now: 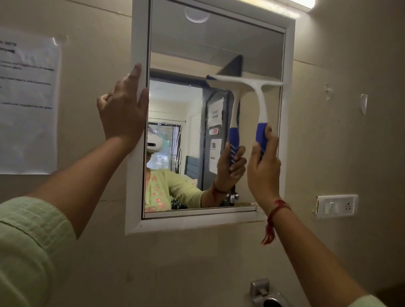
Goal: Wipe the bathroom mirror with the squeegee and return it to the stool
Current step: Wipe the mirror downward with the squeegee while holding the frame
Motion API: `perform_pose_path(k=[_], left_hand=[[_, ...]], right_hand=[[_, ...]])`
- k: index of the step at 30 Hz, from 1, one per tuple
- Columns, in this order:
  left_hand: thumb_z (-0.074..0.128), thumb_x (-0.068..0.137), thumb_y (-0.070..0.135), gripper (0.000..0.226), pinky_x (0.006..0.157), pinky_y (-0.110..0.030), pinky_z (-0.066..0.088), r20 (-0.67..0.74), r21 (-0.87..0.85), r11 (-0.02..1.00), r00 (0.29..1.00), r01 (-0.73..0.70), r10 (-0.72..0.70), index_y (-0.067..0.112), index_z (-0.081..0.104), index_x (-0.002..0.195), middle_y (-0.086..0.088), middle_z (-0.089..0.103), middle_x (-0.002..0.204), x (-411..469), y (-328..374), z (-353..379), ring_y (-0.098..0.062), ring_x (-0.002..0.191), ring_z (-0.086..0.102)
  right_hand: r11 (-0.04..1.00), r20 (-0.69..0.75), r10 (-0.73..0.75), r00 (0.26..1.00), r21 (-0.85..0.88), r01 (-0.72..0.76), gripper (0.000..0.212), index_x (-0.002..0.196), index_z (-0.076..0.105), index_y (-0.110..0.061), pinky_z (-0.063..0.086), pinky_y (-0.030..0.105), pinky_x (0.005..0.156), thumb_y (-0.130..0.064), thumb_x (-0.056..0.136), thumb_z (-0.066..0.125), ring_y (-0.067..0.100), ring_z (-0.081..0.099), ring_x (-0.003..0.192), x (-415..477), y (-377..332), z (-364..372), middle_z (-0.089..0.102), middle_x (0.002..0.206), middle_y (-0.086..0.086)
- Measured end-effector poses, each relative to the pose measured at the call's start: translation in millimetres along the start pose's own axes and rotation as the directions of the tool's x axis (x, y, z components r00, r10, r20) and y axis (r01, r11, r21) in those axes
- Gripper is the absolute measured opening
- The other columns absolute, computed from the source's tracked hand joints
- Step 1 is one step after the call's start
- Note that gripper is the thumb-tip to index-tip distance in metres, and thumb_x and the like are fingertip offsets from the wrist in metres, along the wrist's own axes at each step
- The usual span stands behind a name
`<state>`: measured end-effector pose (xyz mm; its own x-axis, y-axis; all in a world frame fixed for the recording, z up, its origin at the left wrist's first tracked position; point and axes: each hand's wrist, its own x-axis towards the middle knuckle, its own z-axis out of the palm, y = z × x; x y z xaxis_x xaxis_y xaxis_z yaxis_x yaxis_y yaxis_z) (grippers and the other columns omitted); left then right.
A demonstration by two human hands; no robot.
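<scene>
Two pale green sleeves reach up from the bottom edge. The right hand [264, 164] is closed around the blue grip of the squeegee [256, 94], fingers wrapped about the handle's lower end, a red thread at the wrist. The white neck rises above the fist to the blade, which lies level against the glass of the mirror [217, 43], on its right half at about mid-height. The left hand [123, 106] lies flat and open on the mirror's white left frame, holding nothing.
</scene>
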<state>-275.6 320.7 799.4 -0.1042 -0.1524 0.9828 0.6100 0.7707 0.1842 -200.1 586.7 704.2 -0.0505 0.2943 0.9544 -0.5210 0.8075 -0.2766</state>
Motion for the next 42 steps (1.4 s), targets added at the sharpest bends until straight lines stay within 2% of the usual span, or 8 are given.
perform_pose_path(k=[2, 4, 10, 18, 27, 33, 38, 42], left_hand=[[0.035, 0.098, 0.038, 0.047, 0.093, -0.041, 0.033, 0.002, 0.001, 1.000, 1.000, 0.002, -0.002, 0.029, 0.027, 0.144, -0.010, 0.051, 0.134, -1, 1, -1, -0.032, 0.106, 0.055], [0.035, 0.098, 0.038, 0.047, 0.094, -0.042, 0.034, 0.004, 0.004, 1.000, 1.000, 0.005, -0.005, 0.029, 0.027, 0.144, -0.011, 0.051, 0.134, -1, 1, -1, -0.034, 0.105, 0.055], [0.035, 0.098, 0.038, 0.048, 0.092, -0.043, 0.036, -0.001, 0.013, 1.000, 1.000, -0.006, 0.006, 0.027, 0.028, 0.145, -0.013, 0.052, 0.131, -1, 0, 0, -0.036, 0.103, 0.056], [0.034, 0.098, 0.038, 0.048, 0.093, -0.043, 0.036, -0.002, 0.006, 1.000, 1.000, -0.011, 0.011, 0.027, 0.027, 0.145, -0.012, 0.051, 0.133, -2, 1, -1, -0.035, 0.105, 0.055], [0.032, 0.099, 0.039, 0.048, 0.091, -0.043, 0.038, -0.001, 0.003, 1.000, 1.000, -0.016, 0.016, 0.026, 0.027, 0.145, -0.014, 0.053, 0.131, -2, 1, -2, -0.035, 0.106, 0.056], [0.033, 0.098, 0.039, 0.049, 0.092, -0.044, 0.039, 0.002, -0.018, 1.000, 1.000, -0.013, 0.013, 0.027, 0.026, 0.145, -0.013, 0.052, 0.133, -3, 2, -2, -0.035, 0.109, 0.055], [0.033, 0.098, 0.038, 0.048, 0.091, -0.044, 0.039, 0.005, -0.016, 1.000, 1.000, 0.002, -0.002, 0.027, 0.027, 0.145, -0.014, 0.052, 0.130, -3, 3, -2, -0.036, 0.108, 0.054], [0.033, 0.098, 0.038, 0.049, 0.092, -0.044, 0.039, 0.007, -0.021, 1.000, 1.000, -0.003, 0.003, 0.027, 0.027, 0.145, -0.013, 0.052, 0.132, -3, 3, -3, -0.035, 0.109, 0.054]], right_hand=[[1.000, 0.012, 0.015, 1.000, 0.023, -0.016, 0.041, 0.138, 0.027, -0.024, 0.043, 0.001, 0.052, -0.020, 0.099, 0.038, -0.012, 0.055, 0.066, -31, 4, 0, 0.055, 0.085, -0.027], [0.998, 0.026, 0.023, 0.999, 0.049, -0.025, 0.040, 0.138, 0.028, -0.018, 0.043, -0.001, 0.056, -0.017, 0.099, 0.038, -0.014, 0.054, 0.071, -50, 5, 0, 0.048, 0.096, -0.042], [1.000, 0.014, 0.011, 1.000, 0.025, -0.012, 0.038, 0.134, 0.025, -0.029, 0.041, 0.000, 0.049, -0.022, 0.099, 0.037, -0.012, 0.057, 0.065, -11, -9, -3, 0.049, 0.094, -0.047], [0.998, 0.079, 0.054, 0.995, 0.034, -0.057, 0.042, 0.138, 0.021, -0.038, 0.046, 0.012, 0.053, -0.037, 0.099, 0.033, -0.007, 0.056, 0.079, -84, 15, -10, 0.045, 0.102, -0.043], [0.995, 0.011, 0.067, 0.998, 0.073, -0.068, 0.039, 0.136, 0.027, -0.032, 0.046, 0.003, 0.057, -0.027, 0.099, 0.038, -0.008, 0.058, 0.073, -49, -1, -6, 0.049, 0.099, -0.044], [0.981, 0.059, 0.137, 0.989, 0.129, -0.143, 0.044, 0.139, 0.025, -0.032, 0.050, 0.009, 0.066, -0.025, 0.098, 0.039, -0.007, 0.058, 0.088, -100, 7, -9, 0.048, 0.108, -0.043], [0.975, 0.022, 0.129, 0.991, 0.179, -0.131, 0.037, 0.135, 0.032, -0.022, 0.045, 0.000, 0.059, -0.020, 0.099, 0.042, -0.010, 0.059, 0.074, -66, -6, -4, 0.054, 0.099, -0.038], [0.976, 0.038, 0.151, 0.988, 0.150, -0.155, 0.040, 0.136, 0.030, -0.034, 0.049, 0.006, 0.068, -0.025, 0.098, 0.041, -0.007, 0.058, 0.082, -81, -1, -5, 0.053, 0.103, -0.035]])
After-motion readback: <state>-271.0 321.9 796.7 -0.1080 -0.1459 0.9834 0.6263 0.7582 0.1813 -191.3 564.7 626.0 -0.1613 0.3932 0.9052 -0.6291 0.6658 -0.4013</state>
